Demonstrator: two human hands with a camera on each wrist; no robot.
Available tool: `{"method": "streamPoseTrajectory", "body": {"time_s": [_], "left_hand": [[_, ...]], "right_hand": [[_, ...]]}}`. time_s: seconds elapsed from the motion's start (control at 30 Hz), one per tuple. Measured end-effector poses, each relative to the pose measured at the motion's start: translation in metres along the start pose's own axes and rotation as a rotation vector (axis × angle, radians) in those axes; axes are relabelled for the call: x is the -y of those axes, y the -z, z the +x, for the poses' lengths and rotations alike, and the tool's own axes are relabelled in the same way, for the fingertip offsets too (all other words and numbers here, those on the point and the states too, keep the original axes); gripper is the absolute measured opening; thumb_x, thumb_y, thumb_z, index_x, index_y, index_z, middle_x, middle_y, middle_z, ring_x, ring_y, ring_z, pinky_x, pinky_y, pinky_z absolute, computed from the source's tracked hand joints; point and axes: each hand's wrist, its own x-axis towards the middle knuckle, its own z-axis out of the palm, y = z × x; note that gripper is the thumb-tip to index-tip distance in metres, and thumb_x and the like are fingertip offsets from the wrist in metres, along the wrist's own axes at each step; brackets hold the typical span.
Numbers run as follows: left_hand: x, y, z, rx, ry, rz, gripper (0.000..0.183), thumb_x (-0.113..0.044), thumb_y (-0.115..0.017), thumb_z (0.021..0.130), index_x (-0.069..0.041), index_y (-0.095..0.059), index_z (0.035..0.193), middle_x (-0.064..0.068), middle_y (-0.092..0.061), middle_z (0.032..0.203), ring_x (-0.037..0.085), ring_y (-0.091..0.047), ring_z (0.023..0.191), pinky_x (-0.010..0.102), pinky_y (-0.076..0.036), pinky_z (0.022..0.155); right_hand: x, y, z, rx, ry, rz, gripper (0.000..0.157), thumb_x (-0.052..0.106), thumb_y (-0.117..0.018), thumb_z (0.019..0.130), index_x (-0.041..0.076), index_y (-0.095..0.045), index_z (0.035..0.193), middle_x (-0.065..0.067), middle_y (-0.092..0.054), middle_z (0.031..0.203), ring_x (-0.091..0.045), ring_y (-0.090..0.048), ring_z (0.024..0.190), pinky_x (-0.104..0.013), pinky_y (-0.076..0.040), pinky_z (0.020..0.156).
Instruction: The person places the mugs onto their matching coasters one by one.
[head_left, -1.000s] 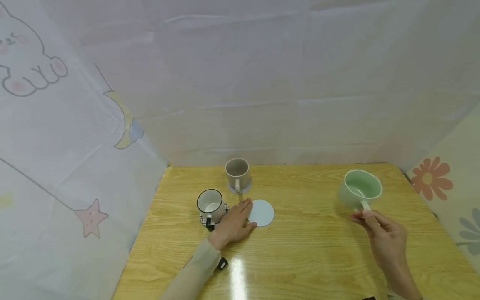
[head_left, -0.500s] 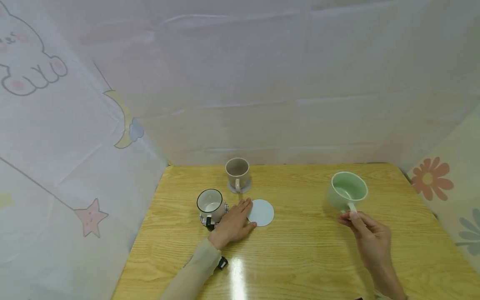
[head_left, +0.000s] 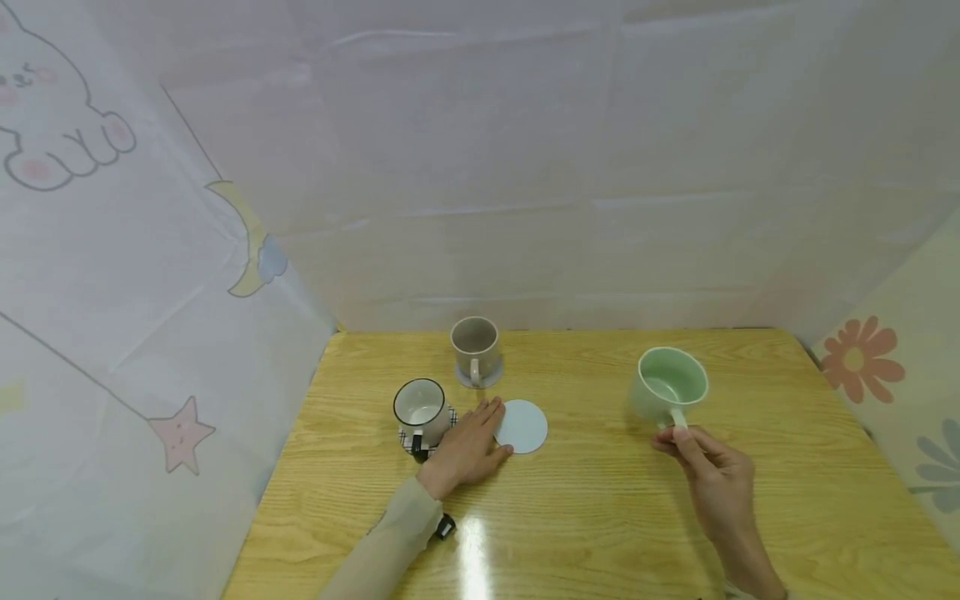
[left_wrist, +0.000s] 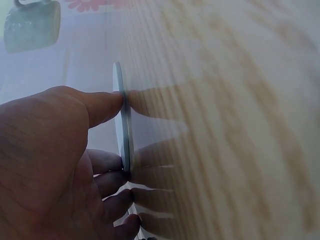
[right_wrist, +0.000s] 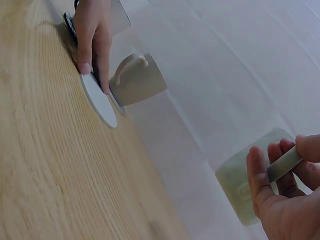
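My right hand (head_left: 716,475) pinches the handle of a pale green mug (head_left: 652,402), thumb on top and fingers beneath. The mug is upright above the right part of the table; the right wrist view shows it (right_wrist: 235,177) against the pale backdrop. My left hand (head_left: 468,446) lies low on the table with fairly straight fingers. Its thumb and forefinger touch the edge of a round white coaster (head_left: 525,427), which lies flat. From the left wrist, the coaster (left_wrist: 120,120) appears edge-on at the fingertips.
Beside my left hand, a white mug with a black rim (head_left: 420,408) stands on a checked coaster (head_left: 453,414). Behind it a grey-beige mug (head_left: 474,343) stands on a grey coaster (head_left: 495,372). A pale patterned backdrop (head_left: 525,208) encloses the wooden table (head_left: 585,517).
My right hand has carried the green mug leftward, toward the white coaster. My left hand, the white coaster and the two standing mugs have stayed in place.
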Motion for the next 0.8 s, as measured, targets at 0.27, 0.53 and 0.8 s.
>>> {"method": "streamPoseTrajectory", "body": {"time_s": [0.27,0.53,0.8], "left_hand": [[0.000,-0.001,0.000,-0.008,-0.003,-0.001,0.077,-0.045,-0.058,0.110,-0.003,-0.030,0.168,0.014,-0.029,0.176,0.034,-0.028,0.163,0.053,-0.033,0.130],[-0.001,0.001,0.000,0.005,0.004,0.012,0.077,-0.047,-0.057,0.110,-0.004,-0.030,0.169,0.012,-0.028,0.176,0.031,-0.028,0.163,0.051,-0.033,0.130],[-0.001,0.001,-0.001,0.006,0.005,0.012,0.077,-0.047,-0.056,0.110,-0.004,-0.030,0.169,0.012,-0.028,0.176,0.031,-0.028,0.164,0.050,-0.033,0.130]], "right_hand": [[-0.005,-0.009,-0.004,0.001,-0.010,-0.038,0.021,-0.016,-0.048,0.106,-0.031,-0.062,0.109,-0.013,-0.078,0.105,-0.019,-0.081,0.097,-0.031,-0.061,0.095],[-0.009,-0.018,-0.006,0.027,0.004,-0.036,0.021,-0.018,-0.047,0.105,-0.030,-0.064,0.109,-0.012,-0.079,0.105,-0.019,-0.081,0.098,-0.031,-0.062,0.094],[-0.010,-0.028,-0.013,-0.028,-0.076,-0.204,0.018,-0.014,-0.056,0.104,-0.029,-0.065,0.109,-0.007,-0.080,0.104,-0.015,-0.081,0.095,-0.029,-0.062,0.093]]}}
